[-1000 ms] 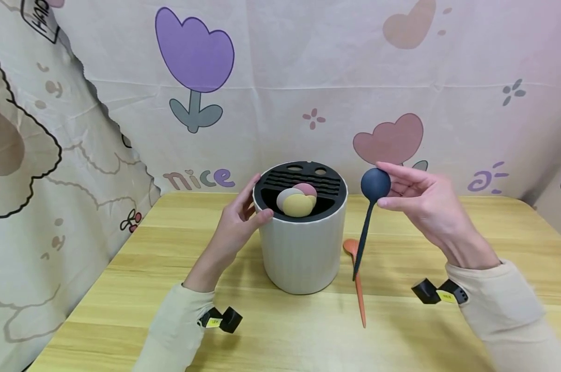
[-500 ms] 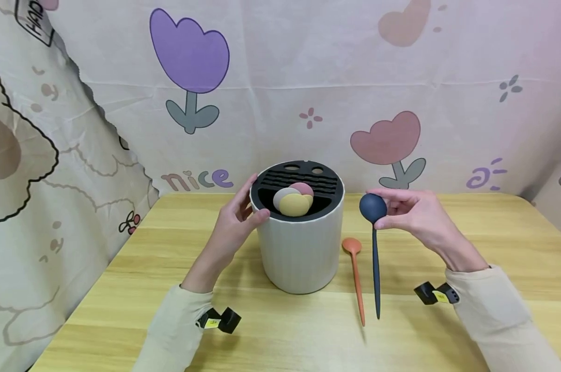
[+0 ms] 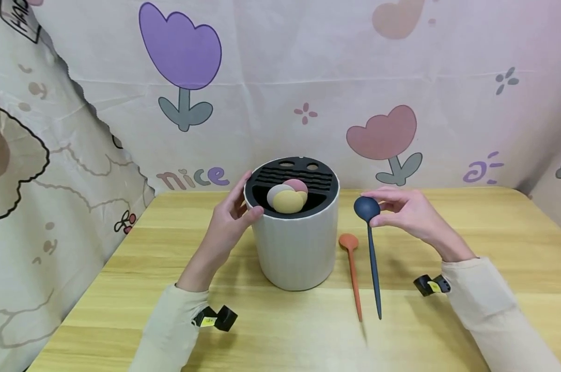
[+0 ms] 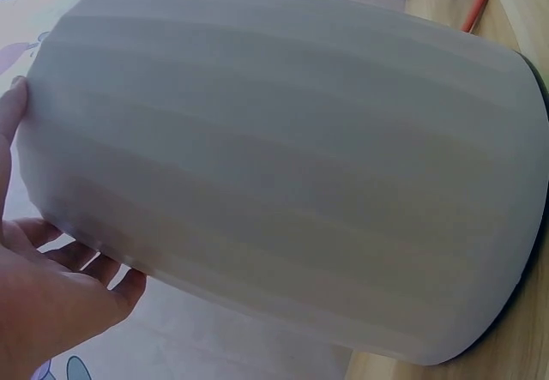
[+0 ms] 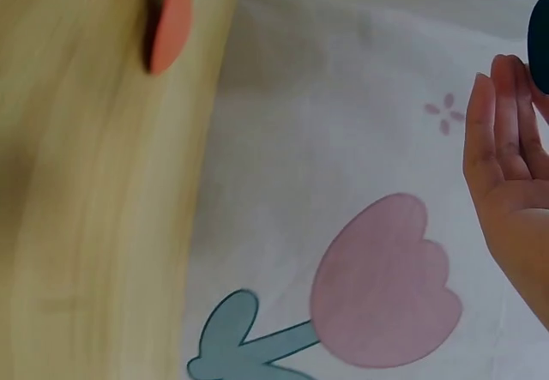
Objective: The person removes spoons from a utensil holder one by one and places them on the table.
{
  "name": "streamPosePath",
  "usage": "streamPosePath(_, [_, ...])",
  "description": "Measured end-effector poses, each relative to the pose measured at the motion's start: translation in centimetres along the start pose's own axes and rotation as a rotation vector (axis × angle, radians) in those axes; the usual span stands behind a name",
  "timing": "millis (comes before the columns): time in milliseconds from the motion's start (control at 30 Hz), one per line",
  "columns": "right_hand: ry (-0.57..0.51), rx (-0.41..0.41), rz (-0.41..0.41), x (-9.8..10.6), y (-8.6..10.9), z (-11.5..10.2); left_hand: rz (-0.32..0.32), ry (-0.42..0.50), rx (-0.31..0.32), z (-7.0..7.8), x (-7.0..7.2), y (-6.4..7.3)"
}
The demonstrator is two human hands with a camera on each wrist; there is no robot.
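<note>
My left hand [image 3: 227, 225] holds the upper left side of a round, ribbed, off-white utensil holder [image 3: 296, 253], thumb at the rim and fingers around the far side. Its black lid [image 3: 317, 204] has slots, two round holes and a larger opening, where yellow, pink and grey rounded heads [image 3: 287, 200] show. Right of the holder, my right hand [image 3: 408, 214] pinches a dark blue long-handled spoon [image 3: 374, 268] by its bowl, handle hanging down. An orange spoon [image 3: 353, 274] lies on the table between the holder and the blue spoon.
A wood-grain table [image 3: 136, 289] carries everything. Behind it hangs a pale printed cloth [image 3: 262, 103] with flowers and lettering, and more cloth hangs along the left side. Small black cameras [image 3: 226, 318] sit at both sleeves' cuffs.
My right hand has lowered the blue spoon, and its handle has swung from crossing the orange spoon to hanging right of it. My left hand keeps its hold on the holder.
</note>
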State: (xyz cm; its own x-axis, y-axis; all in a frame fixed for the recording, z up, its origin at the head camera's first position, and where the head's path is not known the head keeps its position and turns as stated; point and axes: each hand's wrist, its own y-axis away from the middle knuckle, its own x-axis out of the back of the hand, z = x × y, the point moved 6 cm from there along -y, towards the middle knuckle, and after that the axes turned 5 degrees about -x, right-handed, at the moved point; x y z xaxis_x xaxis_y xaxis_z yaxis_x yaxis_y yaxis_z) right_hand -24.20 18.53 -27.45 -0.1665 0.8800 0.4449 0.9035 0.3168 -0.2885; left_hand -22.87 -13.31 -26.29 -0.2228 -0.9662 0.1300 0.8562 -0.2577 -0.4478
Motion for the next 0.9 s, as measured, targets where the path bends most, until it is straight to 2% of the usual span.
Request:
streamPosePath(300, [-0.002,-0.088,-0.024,-0.1,-0.6,2.4,0.002,-0.002,-0.003,0.0,0.1,0.1])
streamPosePath(600, [0.012,-0.115,-0.038,-0.2,-0.3,3.9,-0.007,0.0,-0.002,0.0,-0.2,0.1])
streamPosePath(800, [0.104,-0.21,-0.112,-0.5,-0.3,5.1,0.001,0.005,0.003,-0.1,-0.2,0.2])
streamPosePath(900, [0.155,-0.232,-0.135,-0.4,-0.5,5.5,0.007,-0.005,-0.007,0.0,0.0,0.0])
